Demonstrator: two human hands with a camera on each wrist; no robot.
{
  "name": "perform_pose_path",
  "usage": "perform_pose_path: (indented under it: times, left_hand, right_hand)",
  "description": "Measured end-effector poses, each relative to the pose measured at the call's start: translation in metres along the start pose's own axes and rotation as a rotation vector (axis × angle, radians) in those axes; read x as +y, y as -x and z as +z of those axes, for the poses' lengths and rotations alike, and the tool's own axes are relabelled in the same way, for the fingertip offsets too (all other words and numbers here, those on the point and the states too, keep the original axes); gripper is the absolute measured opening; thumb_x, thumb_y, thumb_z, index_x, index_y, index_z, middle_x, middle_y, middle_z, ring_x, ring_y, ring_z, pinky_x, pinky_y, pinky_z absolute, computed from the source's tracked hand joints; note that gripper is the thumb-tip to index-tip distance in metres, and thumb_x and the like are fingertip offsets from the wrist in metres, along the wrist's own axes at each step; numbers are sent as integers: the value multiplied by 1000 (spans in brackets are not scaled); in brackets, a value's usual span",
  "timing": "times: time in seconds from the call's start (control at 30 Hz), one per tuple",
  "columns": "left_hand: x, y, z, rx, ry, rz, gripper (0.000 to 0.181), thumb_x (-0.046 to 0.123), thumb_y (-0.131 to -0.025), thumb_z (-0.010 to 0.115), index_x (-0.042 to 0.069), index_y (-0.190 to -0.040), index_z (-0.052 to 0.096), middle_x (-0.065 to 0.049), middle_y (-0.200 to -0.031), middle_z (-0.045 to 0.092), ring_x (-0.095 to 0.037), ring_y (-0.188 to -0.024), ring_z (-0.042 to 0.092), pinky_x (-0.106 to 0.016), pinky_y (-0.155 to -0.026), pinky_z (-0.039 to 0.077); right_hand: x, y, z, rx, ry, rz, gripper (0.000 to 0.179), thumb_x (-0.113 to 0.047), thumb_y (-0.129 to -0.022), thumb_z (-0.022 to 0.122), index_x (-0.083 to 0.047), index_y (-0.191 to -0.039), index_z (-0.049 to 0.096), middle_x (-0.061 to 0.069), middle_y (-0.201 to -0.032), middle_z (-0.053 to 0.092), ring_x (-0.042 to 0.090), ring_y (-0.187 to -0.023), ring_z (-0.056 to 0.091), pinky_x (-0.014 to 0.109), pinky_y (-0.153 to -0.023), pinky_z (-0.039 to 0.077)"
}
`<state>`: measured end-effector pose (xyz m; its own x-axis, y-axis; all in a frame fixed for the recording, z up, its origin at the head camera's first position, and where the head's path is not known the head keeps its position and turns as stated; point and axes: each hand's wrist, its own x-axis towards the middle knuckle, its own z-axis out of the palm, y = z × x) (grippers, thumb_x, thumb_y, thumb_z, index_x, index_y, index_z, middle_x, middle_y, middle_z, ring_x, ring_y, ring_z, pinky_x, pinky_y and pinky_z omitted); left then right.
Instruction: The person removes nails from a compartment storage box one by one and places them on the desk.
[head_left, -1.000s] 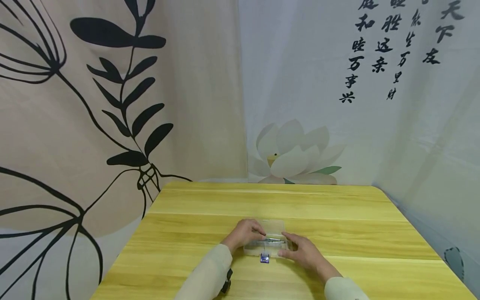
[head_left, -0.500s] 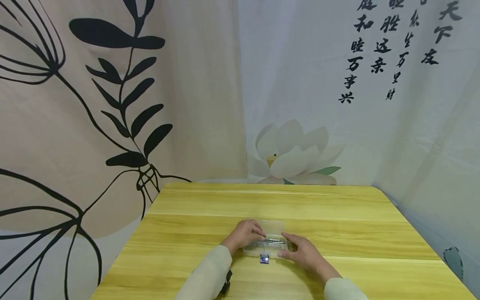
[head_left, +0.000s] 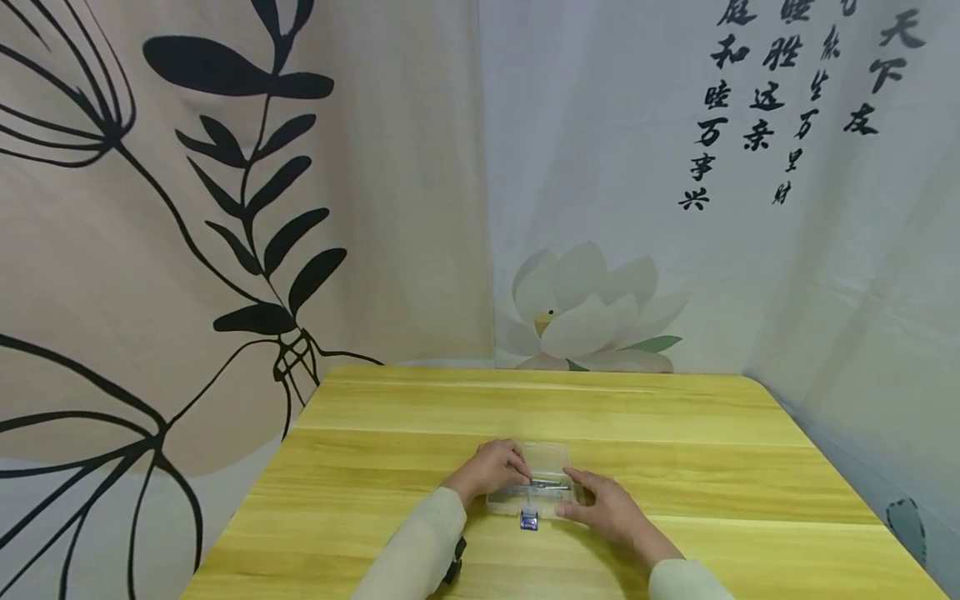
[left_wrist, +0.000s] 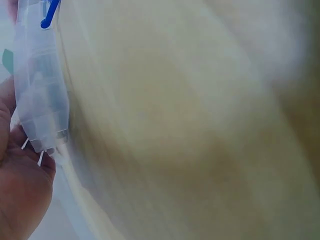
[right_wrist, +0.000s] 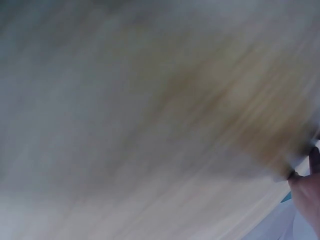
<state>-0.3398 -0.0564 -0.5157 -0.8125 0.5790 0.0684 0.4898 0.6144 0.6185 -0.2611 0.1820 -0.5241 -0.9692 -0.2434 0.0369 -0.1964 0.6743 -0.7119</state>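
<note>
A clear plastic box [head_left: 546, 500] lies on the table with its lid [head_left: 546, 457] raised at the far side. Slim metal tools [head_left: 551, 485] lie across the box; their exact kind is too small to tell. My left hand [head_left: 491, 468] reaches over the box's left side, its curled fingertips at the left end of these tools. From the right, my right hand [head_left: 606, 500] holds the box between thumb and fingers. A blue clasp [head_left: 528, 520] juts from the front edge. In the left wrist view, thin pale prongs [left_wrist: 41, 158] show beside the fingers and box.
The wooden table [head_left: 675, 450] extends around the box on all sides. A black object [head_left: 454, 562] shows by the left sleeve. Behind the table hang printed curtains [head_left: 405, 208]. The right wrist view is mostly blurred.
The metal tools shift and tilt slightly at the left fingertips. Both hands and the box otherwise stay nearly in place.
</note>
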Motion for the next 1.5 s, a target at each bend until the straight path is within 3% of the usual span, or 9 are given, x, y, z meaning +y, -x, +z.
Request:
perform_pose_path:
  times: [0.17, 0.37, 0.6, 0.87, 1.13, 1.37, 1.5]
  left_hand:
    - [-1, 1, -1, -11, 48, -16, 4, 16, -87, 78, 20, -87, 81, 14, -97, 58, -8, -95, 52, -37, -94, 40]
    - [-3, 2, -5, -7, 122, -23, 4, 12, -86, 78, 13, -90, 81, 6, -102, 63, -13, -97, 57, -31, -86, 49]
    - [-2, -1, -6, -38, 40, -20, 8, 13, -87, 77, 14, -94, 81, 1, -110, 65, -15, -102, 58, -32, -91, 48]
    - [3, -2, -7, -67, -56, 22, 4, 17, -87, 77, 15, -86, 81, 11, -99, 57, -7, -94, 52, -28, -86, 46]
    - [5, -4, -5, -45, -106, 8, 7, 21, -85, 80, 17, -79, 80, 13, -95, 55, -6, -91, 50, -28, -86, 45]
    - [7, -7, -5, -55, -179, 85, 6, 18, -83, 82, 15, -79, 80, 12, -89, 55, -3, -84, 50, -22, -80, 46]
    - [6, -7, -7, -60, -186, 93, 6, 19, -83, 82, 15, -79, 80, 13, -88, 55, -2, -84, 50, -21, -80, 46]
  right_hand:
    - [1, 1, 1, -1, -3, -4, 73, -45, -85, 76, -7, -143, 53, 24, -141, 52, 46, -130, 45, 62, -105, 33]
    - [1, 2, 1, 7, -10, 6, 74, -45, -84, 77, -8, -143, 53, 23, -141, 52, 46, -130, 45, 62, -105, 32]
    - [1, 1, 1, 11, -1, 16, 73, -46, -84, 77, -8, -143, 54, 23, -141, 52, 47, -131, 44, 63, -105, 31]
    - [4, 0, 2, 9, 0, -20, 74, -45, -84, 77, -6, -142, 54, 25, -139, 53, 47, -129, 46, 62, -104, 33]
    - [3, 1, 2, 17, -2, -24, 73, -45, -84, 77, -7, -142, 54, 24, -139, 53, 47, -129, 46, 62, -104, 33]
    - [5, 1, 3, 24, -5, -13, 75, -45, -83, 78, -7, -143, 54, 24, -140, 52, 47, -129, 46, 62, -104, 33]
    - [6, 0, 3, 21, -2, -18, 75, -46, -83, 77, -7, -143, 53, 25, -139, 52, 48, -128, 46, 62, -104, 33]
